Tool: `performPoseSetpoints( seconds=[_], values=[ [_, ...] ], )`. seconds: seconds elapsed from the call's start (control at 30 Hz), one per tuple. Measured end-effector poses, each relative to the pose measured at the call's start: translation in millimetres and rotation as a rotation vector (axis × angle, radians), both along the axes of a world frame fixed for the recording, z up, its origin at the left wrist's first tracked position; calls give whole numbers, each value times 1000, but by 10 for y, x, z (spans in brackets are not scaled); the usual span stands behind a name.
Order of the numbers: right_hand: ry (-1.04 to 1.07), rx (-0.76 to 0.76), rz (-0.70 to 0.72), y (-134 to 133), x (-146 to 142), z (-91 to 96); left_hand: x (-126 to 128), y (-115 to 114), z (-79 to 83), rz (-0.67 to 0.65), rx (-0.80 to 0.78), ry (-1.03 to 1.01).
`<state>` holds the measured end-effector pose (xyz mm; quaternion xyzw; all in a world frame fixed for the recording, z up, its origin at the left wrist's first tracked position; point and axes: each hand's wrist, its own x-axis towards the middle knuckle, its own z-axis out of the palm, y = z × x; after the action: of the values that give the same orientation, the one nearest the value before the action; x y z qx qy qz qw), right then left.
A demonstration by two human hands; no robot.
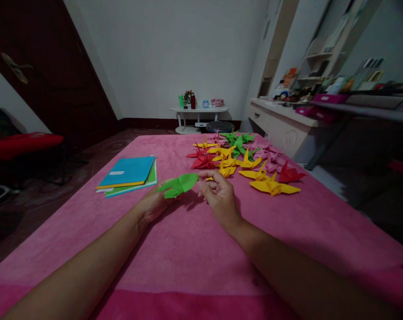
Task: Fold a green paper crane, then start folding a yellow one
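Observation:
A partly folded piece of green origami paper (180, 185) is held up over the pink cloth, between both hands. My left hand (153, 202) is closed on its left side from below, with most of the fingers hidden behind the paper. At the paper's right tip, my right hand (221, 198) pinches with thumb and forefinger, the other fingers curled in. Beyond the right hand lie several folded paper cranes: yellow ones (274, 186), red ones (204, 161), green ones (239, 144) and pink ones (271, 159).
To the left sits a stack of coloured paper sheets (130, 172), blue on top. A pink cloth (188, 258) covers the table. Farther off stand a small white table (199, 109) with bottles and, at right, a cluttered white desk (281, 118). A dark door (51, 66) is at left.

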<state>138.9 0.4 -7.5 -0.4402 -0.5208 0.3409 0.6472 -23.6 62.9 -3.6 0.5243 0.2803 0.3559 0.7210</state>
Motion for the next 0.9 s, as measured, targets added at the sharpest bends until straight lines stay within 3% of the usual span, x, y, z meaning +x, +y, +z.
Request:
performPoseSetpoints(
  seconds=[0.3, 0.63, 0.9],
  values=[
    [6, 5, -78, 75, 12, -26, 37, 48, -81, 102, 24, 76],
    [67, -255, 141, 108, 90, -26, -8, 90, -196, 16, 171, 221],
    [74, -283, 172, 155, 174, -35, -12, 58, -108, 29, 184, 258]
  ],
)
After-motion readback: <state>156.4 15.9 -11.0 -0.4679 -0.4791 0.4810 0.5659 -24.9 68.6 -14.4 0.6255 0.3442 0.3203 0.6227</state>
